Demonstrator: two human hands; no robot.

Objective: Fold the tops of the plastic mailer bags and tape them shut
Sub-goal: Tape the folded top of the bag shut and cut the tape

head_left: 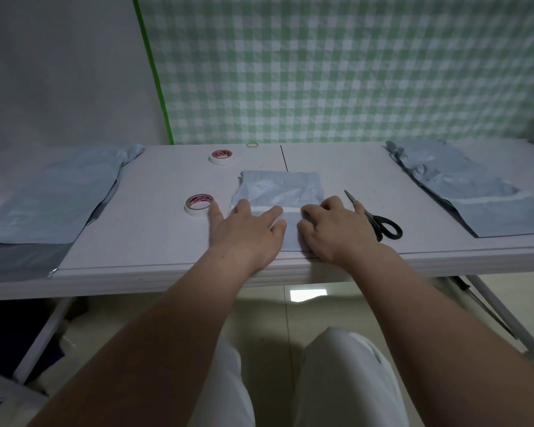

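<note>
Lighting is dim and cool, with a bluish cast. One bright rectangular reflection lies on the floor (308, 294) below the worktop (154, 241). The lower left corner is near black. Wide-angle distortion bows the worktop edge and curves the green strip (154, 72). The checked cloth (352, 72) appears slightly smeared.

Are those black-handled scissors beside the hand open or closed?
Closed. The black-handled scissors lie flat on the white table, with the blades together as one strip and the handle loops side by side.
</note>
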